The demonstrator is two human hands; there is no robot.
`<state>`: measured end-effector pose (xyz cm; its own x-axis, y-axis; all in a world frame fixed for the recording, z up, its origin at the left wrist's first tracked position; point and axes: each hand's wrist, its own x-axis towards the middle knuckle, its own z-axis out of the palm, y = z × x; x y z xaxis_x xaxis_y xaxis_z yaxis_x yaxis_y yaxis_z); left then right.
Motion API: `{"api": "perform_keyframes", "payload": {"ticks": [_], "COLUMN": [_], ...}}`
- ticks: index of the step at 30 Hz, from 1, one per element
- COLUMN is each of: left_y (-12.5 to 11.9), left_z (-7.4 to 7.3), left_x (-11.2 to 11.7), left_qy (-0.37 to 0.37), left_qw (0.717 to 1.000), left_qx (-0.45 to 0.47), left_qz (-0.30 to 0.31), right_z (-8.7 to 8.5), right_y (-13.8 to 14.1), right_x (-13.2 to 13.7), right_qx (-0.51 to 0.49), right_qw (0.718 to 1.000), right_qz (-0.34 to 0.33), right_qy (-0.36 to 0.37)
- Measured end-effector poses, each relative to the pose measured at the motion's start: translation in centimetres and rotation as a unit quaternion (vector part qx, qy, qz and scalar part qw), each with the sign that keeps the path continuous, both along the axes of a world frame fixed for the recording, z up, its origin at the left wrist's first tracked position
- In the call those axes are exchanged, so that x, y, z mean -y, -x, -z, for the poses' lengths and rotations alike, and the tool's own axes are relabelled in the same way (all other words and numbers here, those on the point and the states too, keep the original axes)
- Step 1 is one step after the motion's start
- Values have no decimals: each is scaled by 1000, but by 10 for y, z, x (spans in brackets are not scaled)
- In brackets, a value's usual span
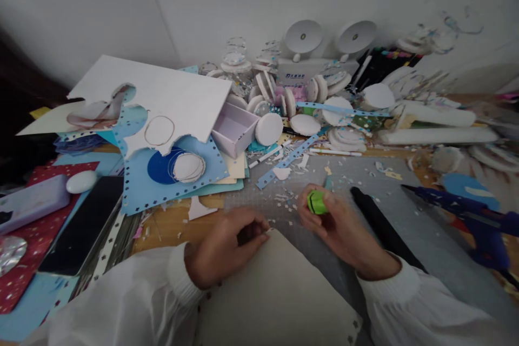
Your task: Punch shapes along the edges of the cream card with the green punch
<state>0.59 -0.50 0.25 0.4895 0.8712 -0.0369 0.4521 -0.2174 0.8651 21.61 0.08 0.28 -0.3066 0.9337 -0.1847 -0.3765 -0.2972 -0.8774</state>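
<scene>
A pale sheet of paper (275,292) lies at the front, with small star-shaped holes along parts of its edges. My left hand (235,243) pinches the top corner of this sheet between thumb and fingers. To the right of that corner, apart from the paper, my right hand (336,221) is closed around a small bright green paper punch (317,202) with a dark line across it. Both hands are over the grey cutting mat (385,184), which is scattered with tiny paper bits.
White foam board (186,92) with cut-outs lies at left over blue punched paper (138,194). A black phone (83,227) is nearby. At right are a black rod-like object (381,221) and a blue glue gun (474,216). White discs (269,128) and a lilac box (235,127) crowd the back.
</scene>
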Motion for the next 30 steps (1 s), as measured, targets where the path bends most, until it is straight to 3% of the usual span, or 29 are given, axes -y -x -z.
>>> {"api": "perform_keyframes", "payload": {"ticks": [4,8,14,22,30], "left_y": [1,3,3,3,3], "left_z": [-6,-3,6,4,7], "left_x": [-1,-3,-5,-5,-4], "left_qy": [110,177,203,206,211], "left_qw": [991,978,971,973,971], "left_qx": [79,114,124,105,107], "left_qz": [-6,11,26,26,31], "right_z": [-2,-5,-2,-3,2], "right_y": [2,3,-2,1,5], "right_x": [-1,-1,1,3,2], "right_qx": [-4,-24,-16,18,-42], "right_qw": [999,997,1000,1000,995], "right_qz": [-25,-40,-16,-21,-69], "right_qy": [34,62,19,-12,53]}}
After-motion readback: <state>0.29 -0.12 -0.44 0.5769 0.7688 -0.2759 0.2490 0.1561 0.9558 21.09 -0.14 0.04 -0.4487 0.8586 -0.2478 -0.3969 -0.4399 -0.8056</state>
